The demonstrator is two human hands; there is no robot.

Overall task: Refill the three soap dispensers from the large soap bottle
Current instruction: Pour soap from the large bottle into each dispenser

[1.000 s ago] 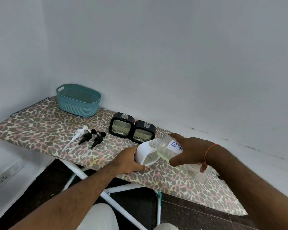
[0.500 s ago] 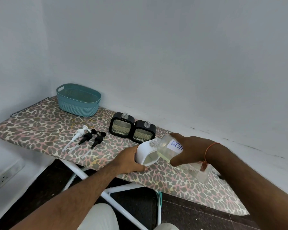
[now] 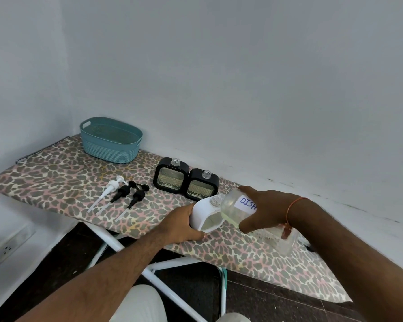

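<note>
Pouring into the white dispenser (image 3: pixel 204 216) near the front edge of the ironing board (image 3: pixel 56 175). My right hand (image 3: pixel 264 210) is wrapped around the large soap bottle (image 3: pixel 233 211), fingers closed over its upper body and partly covering a handwritten label. The bottle is tipped well over, its mouth at the dispenser's threaded neck; I cannot see whether the two touch. Pale yellowish liquid sits in the lowered shoulder of the bottle, so flow looks likely, though no stream is visible.

My left hand (image 3: pixel 180 225) clasps the dispenser's left side and base, fingers curled under. I judge this is bracing: the opening is narrow and the padded cover gives a soft footing, so an unheld dispenser could shift or tilt under the bottle.

Two black dispensers (image 3: pixel 186 181) stand side by side just behind, necks open, touching each other. Their fill level is hard to read through the patterned fronts. Three pump heads (image 3: pixel 123 194), one white and two black, lie together to the left, clear of the pouring, presumably kept out of drips. A teal basket (image 3: pixel 111 140) sits at the far corner, well apart.

Risk as I see it: overshooting the small neck, soap running onto the fabric.
</note>
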